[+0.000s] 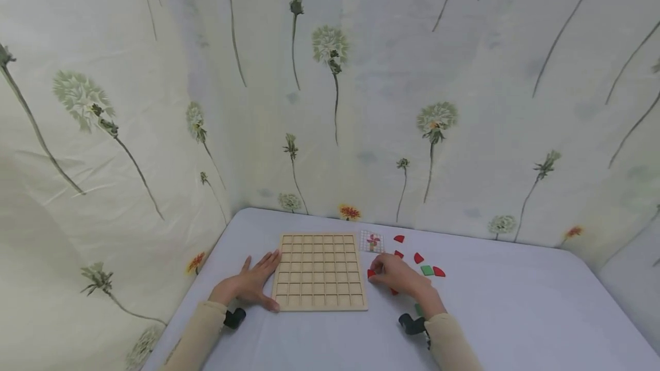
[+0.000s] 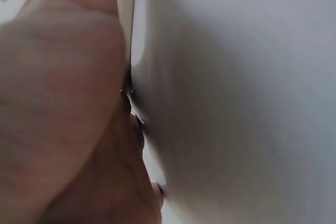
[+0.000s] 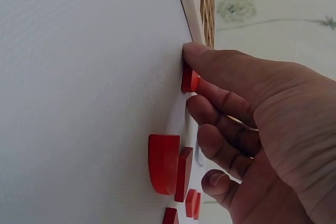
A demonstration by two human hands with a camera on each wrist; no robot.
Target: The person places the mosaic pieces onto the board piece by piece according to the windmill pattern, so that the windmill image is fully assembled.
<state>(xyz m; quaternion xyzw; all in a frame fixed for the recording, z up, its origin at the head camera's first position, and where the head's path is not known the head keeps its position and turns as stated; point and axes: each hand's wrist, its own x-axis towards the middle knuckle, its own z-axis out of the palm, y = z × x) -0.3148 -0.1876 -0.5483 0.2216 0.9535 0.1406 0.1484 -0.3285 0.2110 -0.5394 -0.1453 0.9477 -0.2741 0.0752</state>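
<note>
A square wooden grid board (image 1: pixel 319 272) lies on the white table, its compartments bare. Along its left edge rests my left hand (image 1: pixel 252 280), fingers spread and the thumb at the near corner. Just right of the board, my right hand (image 1: pixel 399 273) pinches a red quarter-circle block (image 3: pixel 190 78) between thumb and index finger, low over the cloth. The other fingers of that hand curl loosely beside it. In the left wrist view, the palm (image 2: pixel 58 103) fills the left side and hides most of the board.
Past the board's far right corner lies a patterned card (image 1: pixel 372 241) with a red and green figure. Several loose red pieces (image 1: pixel 419 258) lie around the right hand, with a green square (image 1: pixel 427 270) among them. A green piece (image 1: pixel 418 309) is partly hidden by the right wrist.
</note>
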